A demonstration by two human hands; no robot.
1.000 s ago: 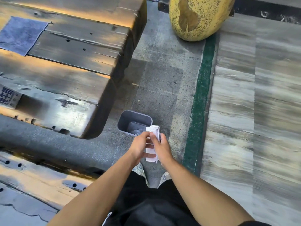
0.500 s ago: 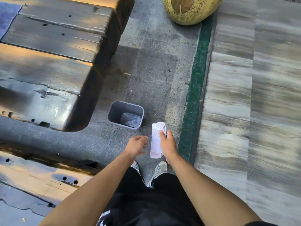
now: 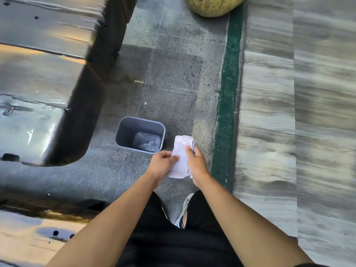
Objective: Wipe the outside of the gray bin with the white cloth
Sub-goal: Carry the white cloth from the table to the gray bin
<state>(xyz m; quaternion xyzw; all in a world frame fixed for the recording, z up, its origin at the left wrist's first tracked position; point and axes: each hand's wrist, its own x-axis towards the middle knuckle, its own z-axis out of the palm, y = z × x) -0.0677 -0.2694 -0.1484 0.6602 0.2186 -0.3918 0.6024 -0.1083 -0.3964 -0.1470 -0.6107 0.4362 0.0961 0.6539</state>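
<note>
- Leftmost, a dark glossy wooden bench (image 3: 44,78) fills the upper left, and a second bench slab (image 3: 28,237) shows at the lower left edge.
- Just right of the bench, the bin (image 3: 123,132) stands upright on the gray floor (image 3: 173,74), its mouth open to the camera; something pale lies at its bottom, too blurred to name.
- Below the bin's near rim, the left hand (image 3: 161,164) reaches in from the lower left with fingers curled, its fingertips (image 3: 176,158) pressing the cloth's left edge in a pinch.
- Next, the cloth (image 3: 181,151) hangs folded between the two hands, just right of the bin's near right corner and apart from it; its upper end rises above both hands and its lower end droops beneath them.
- Then the right hand (image 3: 196,164) grips the cloth from the right, thumb (image 3: 187,151) laid across its front and fingers wrapped behind.
- Lower down, black shorts (image 3: 173,237) and a shoe (image 3: 185,207) show between the forearms.
- Farther right, a green strip (image 3: 227,93) runs up the floor, bordering streaked stone paving (image 3: 289,132).
- At the top, a yellowish round object (image 3: 213,6) sits half out of view.
</note>
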